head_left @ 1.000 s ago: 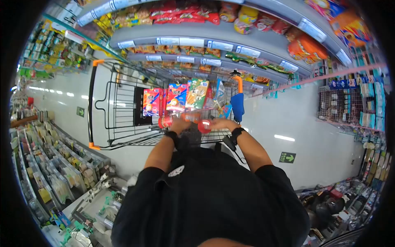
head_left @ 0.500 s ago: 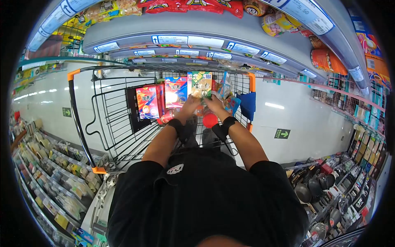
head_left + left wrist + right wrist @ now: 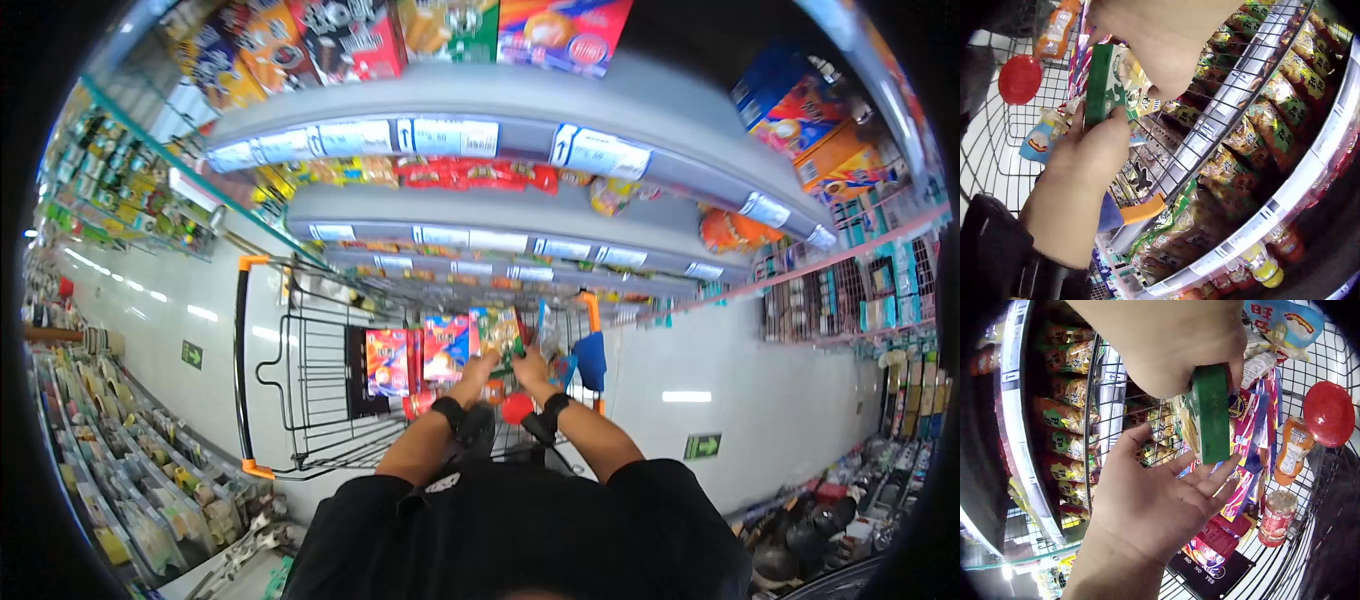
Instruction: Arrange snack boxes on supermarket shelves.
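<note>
A cream and green snack box [image 3: 497,325] is between my two hands inside a wire shopping cart [image 3: 242,365]. At its green edge, my right hand [image 3: 1088,159] grips the box. The left hand [image 3: 1157,497] has its palm open and its thumb spread, with the fingertips at the box's other end. Red and blue snack boxes [image 3: 388,362] stand beside it on the left. Near the hands are a red lid [image 3: 1330,414], an orange-labelled bottle [image 3: 1293,451] and a jar with a red label [image 3: 1277,519].
Shelves with price strips [image 3: 450,138] and packaged snacks run along the cart's far side. A blue cloth-like piece [image 3: 590,362] hangs at the cart's right end. Displays of kitchenware [image 3: 820,525] stand behind on the right, and bare floor [image 3: 650,410] shows right of the cart.
Both hands have gone from the jars at the cart's near side to the cream and green box. The head view has tilted up, so the cart sits lower and more shelf shows.
</note>
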